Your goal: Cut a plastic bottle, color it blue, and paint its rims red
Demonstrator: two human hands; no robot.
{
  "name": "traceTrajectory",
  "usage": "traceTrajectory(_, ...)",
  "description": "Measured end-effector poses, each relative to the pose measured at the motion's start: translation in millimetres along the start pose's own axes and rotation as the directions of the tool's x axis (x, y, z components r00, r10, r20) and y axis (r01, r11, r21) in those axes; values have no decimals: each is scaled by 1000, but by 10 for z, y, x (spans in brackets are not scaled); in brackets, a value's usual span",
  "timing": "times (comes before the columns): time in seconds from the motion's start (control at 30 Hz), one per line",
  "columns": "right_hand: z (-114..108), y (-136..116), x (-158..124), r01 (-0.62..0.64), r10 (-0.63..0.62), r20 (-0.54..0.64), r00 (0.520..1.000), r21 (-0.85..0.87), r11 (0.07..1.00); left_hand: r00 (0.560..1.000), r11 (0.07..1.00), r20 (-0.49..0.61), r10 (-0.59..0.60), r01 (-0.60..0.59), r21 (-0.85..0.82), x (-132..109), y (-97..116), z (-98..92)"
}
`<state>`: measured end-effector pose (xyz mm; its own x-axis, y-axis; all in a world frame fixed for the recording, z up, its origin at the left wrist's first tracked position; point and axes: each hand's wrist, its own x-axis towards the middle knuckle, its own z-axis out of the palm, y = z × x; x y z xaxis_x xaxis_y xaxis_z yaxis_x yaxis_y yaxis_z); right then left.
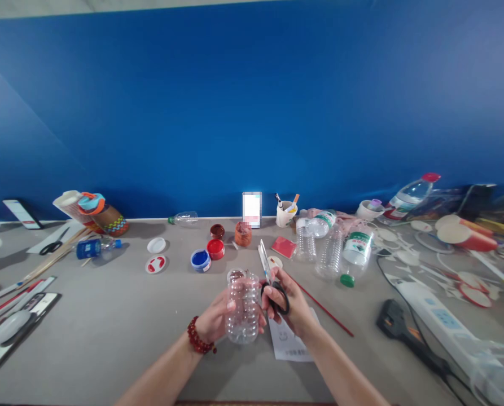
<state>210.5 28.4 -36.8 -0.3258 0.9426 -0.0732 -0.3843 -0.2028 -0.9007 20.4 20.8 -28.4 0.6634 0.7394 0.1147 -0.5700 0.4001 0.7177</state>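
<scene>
My left hand, with a red bead bracelet on the wrist, is wrapped round a clear ribbed plastic bottle body whose top is cut off. It holds the bottle upright just above the grey table. My right hand grips black-handled scissors, fingers through the loops, blades pointing up and away right beside the bottle's rim. A white paper sheet lies under my right wrist.
Paint pots, blue and red, stand beyond the bottle. Several clear bottles lie to the right, with a red stick, a glue gun and a power strip. A pen cup stands at the back. Second scissors lie far left.
</scene>
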Motion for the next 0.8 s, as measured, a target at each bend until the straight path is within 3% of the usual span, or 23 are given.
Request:
traceTrajectory(0.33, 61, -60, -32, -7, 9, 90, 996, -15, 1000, 999, 998, 47, 13, -16, 54, -17, -4, 3)
traceTrajectory(0.57, -38, 9, 39, 43, -40, 38, 998, -78, 996, 995, 989, 18, 97, -99, 114, -24, 7, 4)
traceTrajectory(0.8, -101, 48, 75, -43, 40, 203, 978, 12, 999, 990, 990, -37, 136, -135, 29, -7, -32, 5)
